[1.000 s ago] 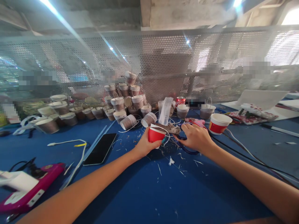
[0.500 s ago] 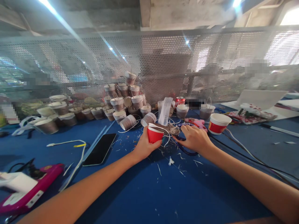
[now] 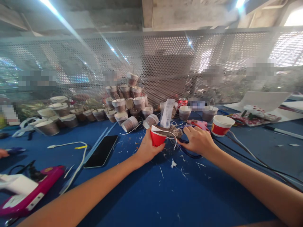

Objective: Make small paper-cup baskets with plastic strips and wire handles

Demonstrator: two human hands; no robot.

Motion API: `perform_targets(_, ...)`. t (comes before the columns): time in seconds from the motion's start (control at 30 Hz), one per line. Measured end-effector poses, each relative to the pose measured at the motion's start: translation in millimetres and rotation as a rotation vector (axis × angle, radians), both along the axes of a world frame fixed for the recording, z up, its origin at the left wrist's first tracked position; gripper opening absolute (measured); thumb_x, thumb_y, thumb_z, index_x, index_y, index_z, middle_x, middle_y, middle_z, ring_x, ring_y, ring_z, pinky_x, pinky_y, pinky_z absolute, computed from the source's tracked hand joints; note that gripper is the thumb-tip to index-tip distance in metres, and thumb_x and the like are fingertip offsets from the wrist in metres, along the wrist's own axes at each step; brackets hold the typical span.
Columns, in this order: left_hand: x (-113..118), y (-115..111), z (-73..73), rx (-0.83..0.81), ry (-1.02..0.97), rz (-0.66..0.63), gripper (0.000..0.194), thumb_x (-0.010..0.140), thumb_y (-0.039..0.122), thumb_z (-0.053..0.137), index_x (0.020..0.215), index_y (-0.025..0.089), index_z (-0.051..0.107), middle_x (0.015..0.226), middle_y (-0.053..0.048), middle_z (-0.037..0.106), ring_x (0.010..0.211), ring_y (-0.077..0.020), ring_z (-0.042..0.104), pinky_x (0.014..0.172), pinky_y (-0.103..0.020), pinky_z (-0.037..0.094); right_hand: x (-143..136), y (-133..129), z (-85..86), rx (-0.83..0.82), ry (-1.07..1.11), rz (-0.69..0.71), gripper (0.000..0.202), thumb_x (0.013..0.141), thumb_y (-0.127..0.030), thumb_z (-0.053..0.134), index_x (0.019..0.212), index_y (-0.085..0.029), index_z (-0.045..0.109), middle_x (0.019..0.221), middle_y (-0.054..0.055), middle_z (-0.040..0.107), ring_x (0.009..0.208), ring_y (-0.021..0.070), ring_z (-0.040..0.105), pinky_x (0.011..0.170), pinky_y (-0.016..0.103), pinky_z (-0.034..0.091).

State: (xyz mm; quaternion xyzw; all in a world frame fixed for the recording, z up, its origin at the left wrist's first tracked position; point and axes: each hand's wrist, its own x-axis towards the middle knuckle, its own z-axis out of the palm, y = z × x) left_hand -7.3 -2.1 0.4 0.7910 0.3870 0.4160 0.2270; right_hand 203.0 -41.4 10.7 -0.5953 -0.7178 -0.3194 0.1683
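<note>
My left hand is wrapped round a small red paper cup, which it holds tilted above the table. My right hand grips a pair of scissors with dark blue handles. Their worn, brownish blades reach to the left across the cup's rim. From the rim a thin white strip curls off to the right. Part of the handles is hidden under my right fingers.
Behind my hands stand a bundle of clear sticks and stacked brown-and-white cups. At right is a red-and-white cup; at left, a phone and a magenta device. Another person's hand shows at the left edge.
The red cup and my left hand have shifted slightly right and down, and the white strip hangs further right. Another person's hand with a dark blue object has come in at the left edge.
</note>
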Motion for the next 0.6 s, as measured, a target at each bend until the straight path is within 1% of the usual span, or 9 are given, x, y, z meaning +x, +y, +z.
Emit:
perform_targets(0.1,-0.5,1.2,-4.2,0.039,0.024,0.007,0.066,0.066,0.033,0.062,0.120,0.016,0.028,0.107,-0.012,0.051,0.099,-0.0247,0.052,0.081,-0.042,0.043,-1.4,-0.8,0.1,-0.005,0.004,0.013,0.051,0.080,-0.060,0.030,0.081,-0.016,0.056,0.074,0.007,0.062,0.070,0.0184,0.057,0.048,0.025,0.023)
perform_targets(0.27,-0.1,1.6,-4.2,0.043,0.048,0.052,0.066,0.065,0.033,0.063,0.119,0.014,0.029,0.111,-0.014,0.049,0.102,-0.0262,0.050,0.083,-0.043,0.043,-0.4,1.6,-3.0,0.013,-0.001,0.043,0.053,0.081,-0.059,0.028,0.074,-0.015,0.056,0.064,0.006,0.060,0.059,0.0160,0.055,0.046,0.025,0.021)
perform_targets(0.4,0.1,1.2,-3.1,0.062,0.045,0.069,0.065,0.066,0.031,0.062,0.119,0.014,0.028,0.111,-0.014,0.048,0.101,-0.0250,0.051,0.084,-0.042,0.042,0.1,2.3,-3.3,0.016,0.004,0.049,0.055,0.081,-0.060,0.026,0.072,-0.014,0.056,0.062,0.006,0.060,0.057,0.0154,0.055,0.047,0.025,0.021)
perform_targets(0.6,1.3,-0.1,-5.0,0.108,0.088,0.087,0.068,0.066,0.031,0.061,0.121,0.014,0.026,0.118,-0.016,0.044,0.111,-0.0279,0.045,0.091,-0.044,0.039,-3.0,-0.9,-0.8,-0.024,-0.007,0.002,0.053,0.080,-0.060,0.027,0.081,-0.015,0.056,0.072,0.008,0.062,0.065,0.0180,0.056,0.047,0.025,0.022)
